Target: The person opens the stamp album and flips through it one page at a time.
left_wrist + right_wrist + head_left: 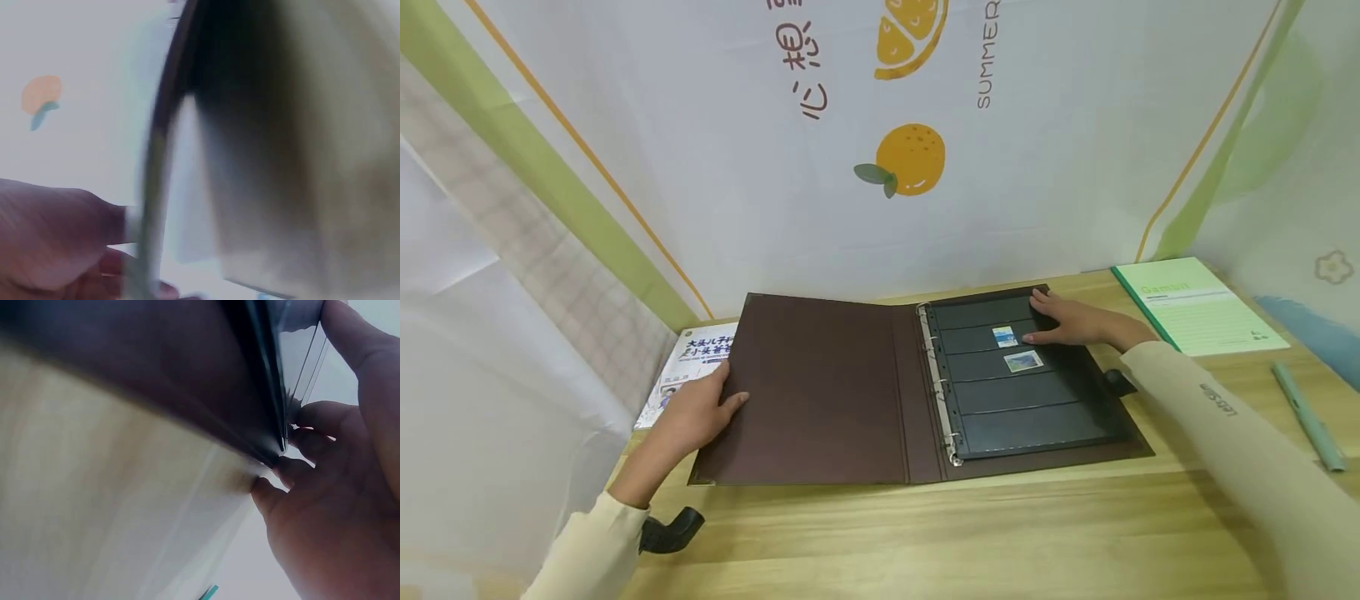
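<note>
A dark brown ring-bound stamp album [820,383] lies spread out, its left cover tilted up off the table. My left hand [696,412] grips that cover's outer edge, thumb over the inner face and fingers behind; the left wrist view shows this hand [56,237] at the edge. On the right, black pocket pages [1022,408] sit on metal rings [936,387]. Two small stamps show there, a blue-and-white one [1004,337] and a landscape one [1024,361]. My right hand [1071,323] rests on the pages' upper right, thumb beside the stamps; its fingertips [306,415] touch the edge.
A green notebook [1202,304] lies at the back right, with a pale green pen [1309,417] nearer me. A white printed booklet [662,392] is partly hidden behind the left cover. The album's black strap [1120,382] sticks out right. A white patterned curtain [1037,208] hangs behind.
</note>
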Action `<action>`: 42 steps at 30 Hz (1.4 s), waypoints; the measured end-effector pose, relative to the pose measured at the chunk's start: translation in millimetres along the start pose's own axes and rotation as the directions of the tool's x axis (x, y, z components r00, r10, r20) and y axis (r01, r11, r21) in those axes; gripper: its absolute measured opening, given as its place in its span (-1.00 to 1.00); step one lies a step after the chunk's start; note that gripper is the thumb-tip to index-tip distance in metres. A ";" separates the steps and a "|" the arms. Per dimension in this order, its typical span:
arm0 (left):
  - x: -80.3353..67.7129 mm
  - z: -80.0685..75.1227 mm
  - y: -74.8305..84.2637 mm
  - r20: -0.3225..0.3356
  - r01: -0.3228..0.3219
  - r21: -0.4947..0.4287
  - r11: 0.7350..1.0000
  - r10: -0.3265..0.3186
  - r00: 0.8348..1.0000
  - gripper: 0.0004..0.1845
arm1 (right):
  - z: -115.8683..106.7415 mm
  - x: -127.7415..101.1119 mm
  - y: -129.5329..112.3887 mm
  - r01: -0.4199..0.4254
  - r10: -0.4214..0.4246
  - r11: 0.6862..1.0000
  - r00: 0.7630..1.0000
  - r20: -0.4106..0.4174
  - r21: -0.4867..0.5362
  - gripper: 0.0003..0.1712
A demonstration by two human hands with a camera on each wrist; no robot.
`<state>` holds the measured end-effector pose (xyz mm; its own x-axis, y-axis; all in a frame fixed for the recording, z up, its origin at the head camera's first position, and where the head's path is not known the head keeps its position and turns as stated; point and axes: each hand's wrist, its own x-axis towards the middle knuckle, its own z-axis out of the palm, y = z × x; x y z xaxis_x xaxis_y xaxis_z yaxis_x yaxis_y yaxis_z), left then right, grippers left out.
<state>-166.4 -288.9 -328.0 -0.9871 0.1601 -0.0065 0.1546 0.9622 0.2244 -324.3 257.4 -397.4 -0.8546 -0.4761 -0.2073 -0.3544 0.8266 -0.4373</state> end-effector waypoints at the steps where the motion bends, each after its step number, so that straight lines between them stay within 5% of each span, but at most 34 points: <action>1: -0.1 8.1 0.0 0.004 0.003 0.022 1.000 -0.003 1.000 -0.35 | 0.2 0.2 -0.4 -0.003 0.003 1.000 1.000 0.004 -0.003 0.16; 8: 2.8 47.1 0.5 -0.001 -0.071 0.196 0.978 0.072 0.997 -0.46 | 0.9 2.0 -2.8 -0.027 0.027 0.999 1.000 0.015 -0.018 0.17; 15: 7.7 63.9 -2.8 0.034 -0.122 0.164 0.979 0.118 0.992 -0.50 | -0.1 0.1 0.2 -0.042 0.042 0.999 0.999 0.028 -0.007 0.17; 23: 8.8 75.6 4.5 -0.040 -0.124 0.189 0.974 0.133 0.990 -0.41 | -1.2 0.3 2.0 -0.049 0.049 0.999 0.999 0.022 -0.006 0.17; 28: 12.3 73.8 32.9 0.034 -0.071 0.250 0.966 0.065 0.997 -0.47 | 0.1 1.6 -1.1 -0.033 0.034 0.999 0.999 0.028 -0.020 0.17; 33: 20.0 72.3 72.3 0.099 -0.050 0.207 0.977 0.030 0.995 -0.27 | -0.3 3.2 -3.3 -0.027 0.028 0.999 0.999 0.032 -0.037 0.17; 42: 15.8 78.6 126.6 0.275 -0.123 0.132 0.984 0.083 0.958 0.06 | 0.1 0.4 -2.3 -0.048 0.048 0.998 0.999 0.008 -0.030 0.21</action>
<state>-159.1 -147.3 -376.4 -0.9211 0.2940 -0.2553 0.2792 0.9557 0.0930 -323.8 255.3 -396.5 -0.8675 -0.4381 -0.2355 -0.3242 0.8571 -0.4003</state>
